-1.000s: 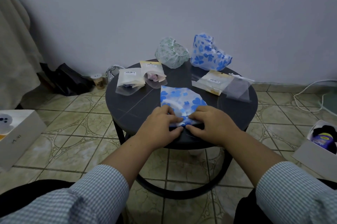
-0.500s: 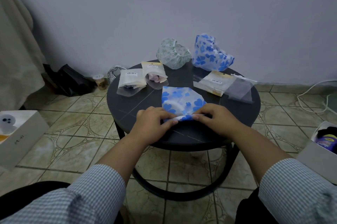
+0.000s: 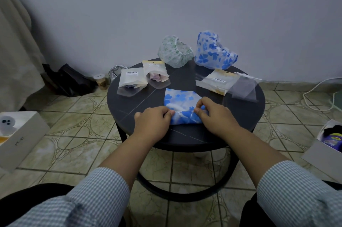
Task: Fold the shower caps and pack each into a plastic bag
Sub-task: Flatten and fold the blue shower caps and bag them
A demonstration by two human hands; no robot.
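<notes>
Head view: on the round table point(image 3: 240, 125), the left hand point(image 3: 152, 122) and right hand point(image 3: 215, 114) each pinch the near fold of a blue-flowered shower cap point(image 3: 180, 100) lying flat at the middle. It looks part-folded, not yet bagged. At far left lie two filled bags point(image 3: 132, 80), seemingly done. At far right lie a labelled bag point(image 3: 217, 81) and a clear bag point(image 3: 244, 89), both apparently empty. Far back sit a green cap point(image 3: 174, 52) and another blue cap point(image 3: 212, 51), unfolded; these remain.
</notes>
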